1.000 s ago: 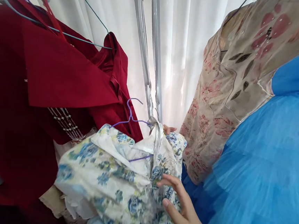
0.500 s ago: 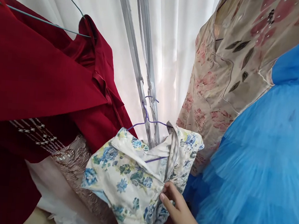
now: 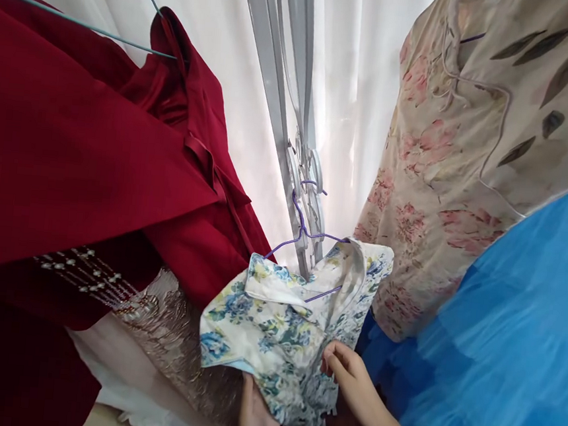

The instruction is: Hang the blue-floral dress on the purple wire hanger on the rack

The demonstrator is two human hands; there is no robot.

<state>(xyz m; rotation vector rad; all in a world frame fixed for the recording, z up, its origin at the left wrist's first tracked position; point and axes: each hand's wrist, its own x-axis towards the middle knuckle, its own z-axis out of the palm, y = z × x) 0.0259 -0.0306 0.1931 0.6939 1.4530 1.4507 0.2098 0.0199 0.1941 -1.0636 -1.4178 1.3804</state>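
Note:
A white garment with blue and green flowers (image 3: 264,330) hangs from a purple wire hanger (image 3: 303,231). Its collar spreads open at the neck, and its lower part looks bunched. My right hand (image 3: 349,374) pinches the front of the cloth between thumb and fingers, right of the middle. Below the sleeve on the left, my left hand (image 3: 258,419) comes up from the bottom edge and touches the garment. Cloth covers most of its fingers, so I cannot see how they are closed.
Grey metal poles (image 3: 277,60) hold the hanger in front of a white curtain (image 3: 371,61). Dark red satin clothing (image 3: 94,157) hangs close on the left, above a beaded garment (image 3: 171,309). A beige floral garment (image 3: 420,192) and blue tulle (image 3: 507,325) crowd the right.
My left hand has come into view under the garment on the left. My right hand still pinches the front. The garment's front is more bunched, and the view has shifted.

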